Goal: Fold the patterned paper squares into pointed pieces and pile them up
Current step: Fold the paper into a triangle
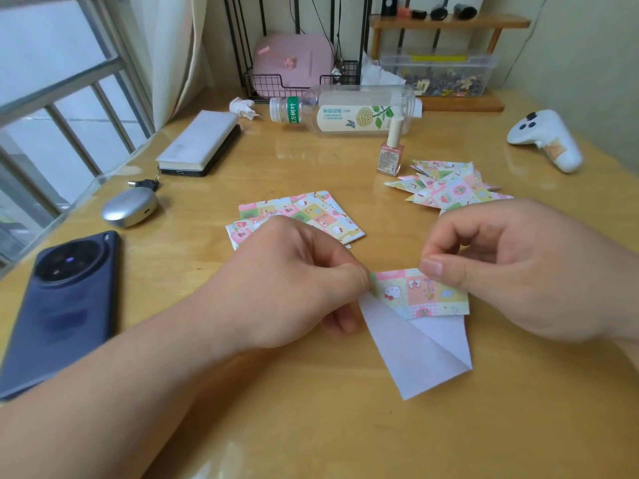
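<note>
Head cam: wooden surface (311,420), barred window (52,84) on my L, shelf at the back. L hand (294,281) pinches the half-folded paper (415,326) at its L edge, R hand (511,267) pinches its top edge, low on the surface. Squares stack (304,209) partly hidden behind L hand. Pointed pieces pile (453,188) just beyond R hand. Drink bottle (349,112) lies on its side; label chars too small to read.
</note>
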A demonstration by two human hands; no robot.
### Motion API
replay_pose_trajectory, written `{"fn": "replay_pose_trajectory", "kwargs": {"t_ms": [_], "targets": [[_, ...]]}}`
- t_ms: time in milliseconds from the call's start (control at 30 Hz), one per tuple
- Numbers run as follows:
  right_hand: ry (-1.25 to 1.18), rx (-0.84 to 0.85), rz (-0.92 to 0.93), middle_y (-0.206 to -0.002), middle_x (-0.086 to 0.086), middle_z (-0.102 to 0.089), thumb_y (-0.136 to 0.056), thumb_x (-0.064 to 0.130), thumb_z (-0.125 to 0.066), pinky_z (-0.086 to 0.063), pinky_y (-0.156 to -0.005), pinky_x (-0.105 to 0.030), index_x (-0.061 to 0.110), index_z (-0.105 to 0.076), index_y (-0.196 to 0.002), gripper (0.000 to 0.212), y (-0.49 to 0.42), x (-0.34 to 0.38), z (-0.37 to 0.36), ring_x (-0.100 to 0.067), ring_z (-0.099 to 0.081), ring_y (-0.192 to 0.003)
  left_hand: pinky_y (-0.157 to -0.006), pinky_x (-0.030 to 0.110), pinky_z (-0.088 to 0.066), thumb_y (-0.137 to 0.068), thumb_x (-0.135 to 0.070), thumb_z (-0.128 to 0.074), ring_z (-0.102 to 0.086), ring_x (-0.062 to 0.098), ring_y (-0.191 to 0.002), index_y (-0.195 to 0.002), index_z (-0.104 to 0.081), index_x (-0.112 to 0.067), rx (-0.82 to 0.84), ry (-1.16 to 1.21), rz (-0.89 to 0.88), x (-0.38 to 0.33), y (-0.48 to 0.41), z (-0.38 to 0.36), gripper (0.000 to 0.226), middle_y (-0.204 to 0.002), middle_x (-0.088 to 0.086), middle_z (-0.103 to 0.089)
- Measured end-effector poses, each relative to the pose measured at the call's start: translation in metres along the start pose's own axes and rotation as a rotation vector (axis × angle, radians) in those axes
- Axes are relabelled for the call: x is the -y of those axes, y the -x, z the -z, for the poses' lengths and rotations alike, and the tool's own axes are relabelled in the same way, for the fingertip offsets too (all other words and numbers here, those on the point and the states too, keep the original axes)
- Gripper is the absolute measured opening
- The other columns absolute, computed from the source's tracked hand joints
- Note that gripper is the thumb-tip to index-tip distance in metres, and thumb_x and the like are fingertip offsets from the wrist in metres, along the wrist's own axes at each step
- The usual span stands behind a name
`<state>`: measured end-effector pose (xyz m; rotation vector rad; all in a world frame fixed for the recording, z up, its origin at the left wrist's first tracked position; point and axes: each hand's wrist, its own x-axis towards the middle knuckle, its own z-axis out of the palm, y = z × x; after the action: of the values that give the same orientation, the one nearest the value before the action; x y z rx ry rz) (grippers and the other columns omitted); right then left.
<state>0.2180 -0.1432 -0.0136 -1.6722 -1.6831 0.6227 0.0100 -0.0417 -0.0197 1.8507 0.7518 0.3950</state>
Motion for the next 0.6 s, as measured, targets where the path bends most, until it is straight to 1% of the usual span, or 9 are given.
{"fn": "replay_pose_trajectory", "kwargs": {"t_ms": [100, 200, 267, 333, 367, 433, 500, 533, 600], "targets": [[0.017, -0.011, -0.012, -0.074, 0.006, -0.07, -0.077, 0.038, -0.066, -0.053, -0.059, -0.046, 0.029, -0.07, -0.079, 0.01, 0.001, -0.001, 0.009, -0.035, -0.062, -0.064, -0.061, 0.029, -0.057, -0.068, -0.022, -0.067, -0.069, 0.022, -0.054, -0.064, -0.076, -0.01, -0.035, -0.022, 0.004, -0.001, -0.001, 0.005, 0.015, -0.06, 0.011, -0.071], [0.059, -0.022, -0.029, -0.071, 0.007, -0.069, -0.076, 0.04, -0.067, -0.049, -0.057, -0.041, 0.03, -0.07, -0.08, 0.01, 0.002, -0.002, 0.017, -0.035, -0.061, -0.064, -0.064, 0.037, -0.06, -0.068, -0.021, -0.061, -0.069, 0.026, -0.056, -0.066, -0.076, -0.009, -0.092, 0.054, 0.002, 0.002, -0.005, 0.008, 0.02, -0.066, 0.012, -0.073], [0.074, 0.024, -0.033, -0.069, -0.001, -0.068, -0.076, 0.045, -0.067, -0.052, -0.055, -0.045, 0.03, -0.07, -0.082, 0.017, 0.004, -0.001, 0.016, -0.038, -0.059, -0.062, -0.061, 0.037, -0.057, -0.075, -0.02, -0.064, -0.068, 0.028, -0.058, -0.074, -0.077, -0.007, -0.041, 0.169, 0.005, 0.003, -0.005, 0.004, 0.018, -0.068, 0.012, -0.073], [0.083, 0.069, -0.041, -0.069, -0.008, -0.067, -0.076, 0.047, -0.065, -0.054, -0.058, -0.05, 0.03, -0.069, -0.083, 0.018, 0.005, 0.002, 0.011, -0.037, -0.058, -0.06, -0.059, 0.035, -0.056, -0.077, -0.024, -0.073, -0.067, 0.029, -0.06, -0.08, -0.077, -0.008, 0.044, 0.198, 0.018, 0.002, -0.003, -0.002, 0.018, -0.068, 0.016, -0.071], [0.082, 0.077, -0.04, -0.069, -0.007, -0.067, -0.077, 0.046, -0.064, -0.054, -0.059, -0.05, 0.03, -0.068, -0.083, 0.017, 0.005, 0.003, 0.009, -0.036, -0.058, -0.059, -0.059, 0.034, -0.057, -0.078, -0.025, -0.077, -0.067, 0.028, -0.059, -0.081, -0.077, -0.006, 0.082, 0.182, 0.029, 0.002, -0.003, -0.004, 0.019, -0.067, 0.016, -0.07], [0.071, 0.056, -0.039, -0.069, 0.003, -0.067, -0.079, 0.042, -0.065, -0.053, -0.056, -0.045, 0.03, -0.068, -0.082, 0.012, 0.004, 0.005, 0.006, -0.032, -0.058, -0.058, -0.058, 0.03, -0.056, -0.084, -0.021, -0.081, -0.068, 0.024, -0.058, -0.082, -0.076, -0.003, 0.12, 0.12, 0.059, 0.002, -0.002, -0.006, 0.019, -0.067, 0.015, -0.071], [0.021, -0.002, -0.045, -0.07, 0.011, -0.068, -0.081, 0.036, -0.071, -0.051, -0.054, -0.037, 0.03, -0.069, -0.08, 0.006, 0.002, 0.007, 0.003, -0.027, -0.059, -0.058, -0.057, 0.027, -0.055, -0.089, -0.02, -0.074, -0.069, 0.022, -0.057, -0.082, -0.074, -0.004, 0.112, 0.077, 0.084, 0.003, -0.001, -0.006, 0.017, -0.067, 0.014, -0.072], [-0.028, -0.024, -0.051, -0.071, 0.011, -0.069, -0.079, 0.034, -0.072, -0.051, -0.056, -0.034, 0.029, -0.069, -0.081, 0.006, 0.002, 0.008, 0.001, -0.026, -0.059, -0.059, -0.058, 0.028, -0.056, -0.091, -0.02, -0.072, -0.07, 0.023, -0.057, -0.082, -0.074, -0.006, 0.097, 0.074, 0.083, 0.003, -0.001, -0.006, 0.017, -0.067, 0.014, -0.072], [-0.201, -0.019, -0.088, -0.08, 0.004, -0.074, -0.072, 0.03, -0.077, -0.054, -0.064, -0.034, 0.028, -0.068, -0.091, 0.021, 0.001, 0.01, -0.002, -0.029, -0.066, -0.068, -0.063, 0.034, -0.059, -0.093, -0.022, -0.069, -0.071, 0.028, -0.059, -0.08, -0.072, -0.009, 0.05, 0.091, 0.063, 0.004, -0.002, -0.007, 0.019, -0.068, 0.014, -0.072]]}}
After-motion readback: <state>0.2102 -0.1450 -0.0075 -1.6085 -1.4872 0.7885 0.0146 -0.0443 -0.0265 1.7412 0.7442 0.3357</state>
